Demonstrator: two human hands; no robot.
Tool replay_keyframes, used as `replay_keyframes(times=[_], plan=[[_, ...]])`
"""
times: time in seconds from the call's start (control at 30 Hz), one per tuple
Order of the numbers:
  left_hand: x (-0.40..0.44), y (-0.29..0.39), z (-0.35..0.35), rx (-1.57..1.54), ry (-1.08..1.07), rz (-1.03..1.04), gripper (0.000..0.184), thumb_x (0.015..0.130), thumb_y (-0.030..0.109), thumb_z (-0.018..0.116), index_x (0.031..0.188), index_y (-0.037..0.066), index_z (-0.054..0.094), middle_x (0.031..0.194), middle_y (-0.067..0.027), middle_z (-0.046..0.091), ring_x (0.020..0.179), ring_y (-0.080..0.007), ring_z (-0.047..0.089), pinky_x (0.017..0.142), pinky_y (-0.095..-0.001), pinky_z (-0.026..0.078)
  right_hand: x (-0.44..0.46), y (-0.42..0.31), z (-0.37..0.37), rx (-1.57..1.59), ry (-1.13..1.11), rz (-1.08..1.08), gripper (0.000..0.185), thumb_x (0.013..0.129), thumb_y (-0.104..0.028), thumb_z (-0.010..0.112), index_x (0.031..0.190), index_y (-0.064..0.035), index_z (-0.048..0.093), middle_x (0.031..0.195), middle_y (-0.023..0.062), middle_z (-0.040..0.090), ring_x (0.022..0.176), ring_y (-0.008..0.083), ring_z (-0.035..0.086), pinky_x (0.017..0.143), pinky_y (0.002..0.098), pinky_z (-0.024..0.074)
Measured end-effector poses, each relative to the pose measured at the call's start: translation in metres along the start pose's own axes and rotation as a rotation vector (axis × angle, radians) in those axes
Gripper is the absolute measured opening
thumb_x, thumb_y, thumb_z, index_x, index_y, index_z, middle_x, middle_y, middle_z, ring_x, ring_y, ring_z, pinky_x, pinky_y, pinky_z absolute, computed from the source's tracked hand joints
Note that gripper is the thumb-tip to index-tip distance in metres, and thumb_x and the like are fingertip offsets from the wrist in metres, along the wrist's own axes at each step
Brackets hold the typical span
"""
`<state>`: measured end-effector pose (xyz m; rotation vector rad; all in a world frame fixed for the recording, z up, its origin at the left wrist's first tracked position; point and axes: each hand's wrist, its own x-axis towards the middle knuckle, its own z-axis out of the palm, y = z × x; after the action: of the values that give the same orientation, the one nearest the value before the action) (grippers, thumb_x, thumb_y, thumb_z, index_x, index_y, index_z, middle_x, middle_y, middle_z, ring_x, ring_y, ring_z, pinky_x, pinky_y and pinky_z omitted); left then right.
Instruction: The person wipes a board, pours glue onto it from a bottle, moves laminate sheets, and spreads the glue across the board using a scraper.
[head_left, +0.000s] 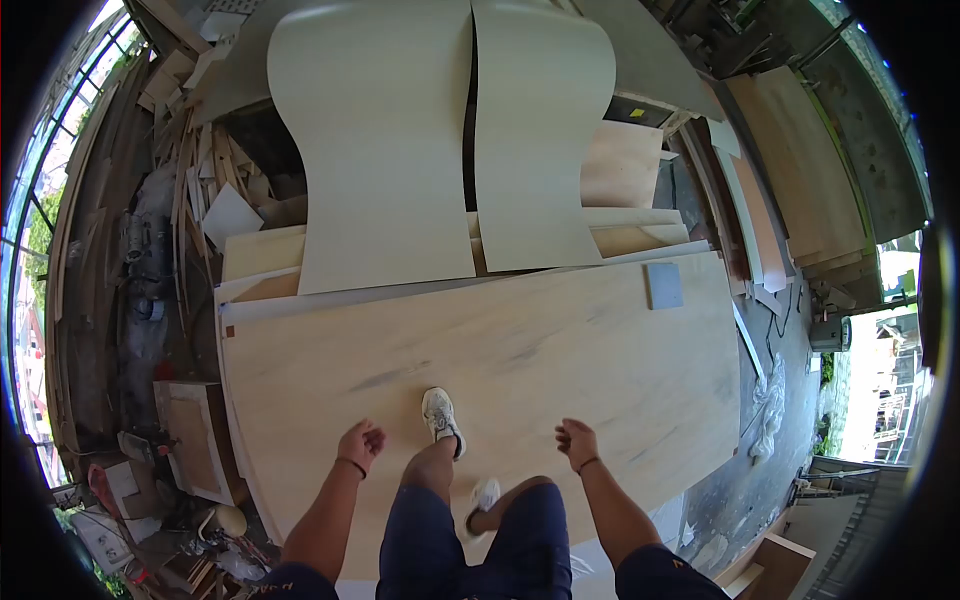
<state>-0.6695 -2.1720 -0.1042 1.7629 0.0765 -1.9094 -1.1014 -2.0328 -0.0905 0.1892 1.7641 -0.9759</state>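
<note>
My left hand (361, 443) hangs in the air over the large plywood sheet (520, 365), its fingers curled and nothing visible in them. On the other side, my right hand (577, 442) is also loosely closed above the same sheet, apart from it. Between the hands, one white shoe (440, 415) is planted on the plywood, and the other shoe (483, 497) is behind it. Ahead lie two pale, curved panels (390, 150) (540, 140) side by side, with a dark narrow gap between them. Neither hand touches them.
A small grey square piece (664, 286) lies at the plywood's far right corner. Wood offcuts (230, 215) and a wooden box (198, 440) crowd the left. Boards (800, 170) lean at the right, near crumpled plastic (769, 410) on the floor.
</note>
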Motion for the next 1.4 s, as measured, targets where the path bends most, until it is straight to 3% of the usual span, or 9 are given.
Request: replay_keyframes(times=[0.33,0.57,0.8,0.87,0.93,1.0,1.07,1.2,1.4], plan=[[0.355,0.081,0.191,-0.073,0.011,0.112,0.036,0.087,0.028,0.060,0.114,0.008,0.048,0.089,-0.0083,0.056,0.078,-0.0204,0.055,0.071,-0.0358,0.048,0.379,-0.142,0.169,0.324,-0.170,-0.051,0.027,0.089,-0.017,0.053,0.112,-0.0045,0.049,0.098,0.0102,0.057,0.084,0.0229,0.058,0.070,0.0359,0.0497],[0.480,0.088,0.241,-0.075,0.164,0.155,0.055,0.078,0.033,0.070,0.122,0.011,0.045,0.116,-0.0142,0.041,0.087,-0.0206,0.047,0.078,-0.0343,0.045,0.515,-0.135,0.221,0.291,-0.120,0.000,0.036,0.091,-0.016,0.048,0.124,-0.0038,0.041,0.106,0.0153,0.049,0.088,0.0279,0.056,0.075,0.0404,0.0497],[0.535,0.088,0.237,-0.077,0.145,0.075,0.067,0.078,0.037,0.070,0.131,0.009,0.038,0.134,-0.0194,0.025,0.111,-0.0271,0.039,0.091,-0.0401,0.040,0.549,-0.139,0.251,0.313,-0.026,0.116,0.039,0.091,-0.016,0.049,0.128,-0.0070,0.042,0.107,0.0140,0.048,0.083,0.0241,0.057,0.066,0.0370,0.0492],[0.551,0.088,0.232,-0.194,0.213,0.132,0.051,0.080,0.029,0.068,0.116,0.000,0.046,0.110,-0.0131,0.050,0.101,-0.0244,0.051,0.096,-0.0398,0.041,0.556,-0.137,0.258,0.335,0.077,0.106,0.035,0.090,-0.017,0.052,0.124,-0.0077,0.048,0.097,0.0109,0.052,0.077,0.0220,0.057,0.063,0.0357,0.0482],[0.558,0.086,0.230,-0.183,0.219,0.216,0.040,0.081,0.023,0.067,0.109,0.001,0.050,0.102,-0.0115,0.054,0.095,-0.0228,0.055,0.091,-0.0383,0.045,0.573,-0.130,0.256,0.347,0.178,0.098,0.032,0.088,-0.017,0.055,0.119,-0.0084,0.055,0.087,0.0079,0.055,0.071,0.0199,0.057,0.060,0.0345,0.0472],[0.554,0.091,0.232,-0.173,0.233,0.312,0.028,0.082,0.018,0.066,0.102,0.001,0.053,0.093,-0.0100,0.058,0.090,-0.0212,0.058,0.087,-0.0367,0.050,0.603,-0.108,0.253,-0.064,0.355,-0.322,0.020,0.081,-0.016,0.059,0.096,-0.0097,0.070,0.077,0.0104,0.066,0.073,0.0225,0.063,0.069,0.0343,0.0498],[0.544,0.106,0.245,-0.190,0.336,0.324,0.013,0.082,0.009,0.063,0.090,0.002,0.055,0.083,-0.0080,0.058,0.075,-0.0180,0.060,0.072,-0.0324,0.056,0.563,-0.137,0.255,-0.179,0.419,-0.388,0.018,0.079,-0.015,0.060,0.091,-0.0080,0.071,0.081,0.0124,0.067,0.076,0.0235,0.064,0.072,0.0332,0.0495],[0.510,0.121,0.237,-0.233,0.192,0.289,0.006,0.081,0.004,0.059,0.083,0.003,0.053,0.077,-0.0072,0.057,0.073,-0.0209,0.060,0.068,-0.0338,0.057,0.531,-0.141,0.228,-0.343,0.500,-0.455,0.020,0.074,-0.015,0.060,0.087,-0.0059,0.071,0.085,0.0149,0.068,0.080,0.0267,0.065,0.074,0.0333,0.0492],[0.428,0.084,0.218,-0.378,0.116,0.248,0.005,0.082,-0.002,0.052,0.086,-0.001,0.050,0.090,-0.0123,0.054,0.087,-0.0268,0.058,0.081,-0.0418,0.055,0.476,-0.127,0.173,-0.032,0.318,-0.366,0.017,0.077,-0.008,0.059,0.089,-0.0003,0.067,0.068,0.0069,0.062,0.055,0.0133,0.057,0.049,0.0259,0.0462]])
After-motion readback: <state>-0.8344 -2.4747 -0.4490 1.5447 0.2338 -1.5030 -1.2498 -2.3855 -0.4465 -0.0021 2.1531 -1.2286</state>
